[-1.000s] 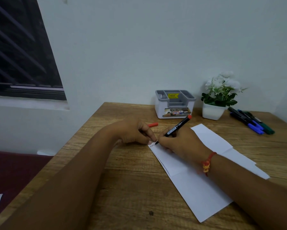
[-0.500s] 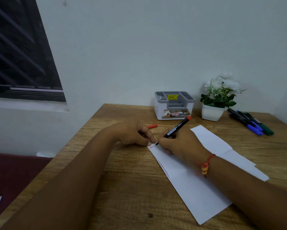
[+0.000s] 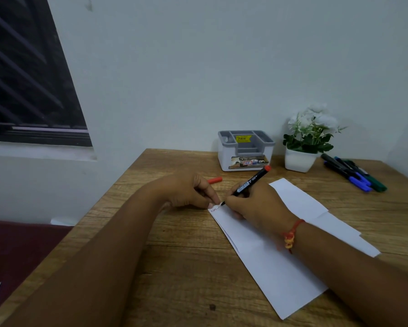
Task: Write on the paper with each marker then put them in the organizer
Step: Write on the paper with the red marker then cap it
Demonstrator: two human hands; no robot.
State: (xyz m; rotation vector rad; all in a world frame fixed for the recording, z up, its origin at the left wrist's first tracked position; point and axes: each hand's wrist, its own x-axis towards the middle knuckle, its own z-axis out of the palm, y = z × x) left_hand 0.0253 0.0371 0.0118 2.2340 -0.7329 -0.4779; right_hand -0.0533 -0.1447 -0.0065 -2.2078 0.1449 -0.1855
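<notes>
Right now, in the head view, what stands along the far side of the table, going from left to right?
First the organizer, then the potted plant, then the loose markers.

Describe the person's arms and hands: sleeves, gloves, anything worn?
No sleeves or gloves in view; both forearms are bare. The right hand has a red thread bracelet at the wrist, with yellow-orange beads or knots. The left hand shows no ring, watch or band.
</notes>
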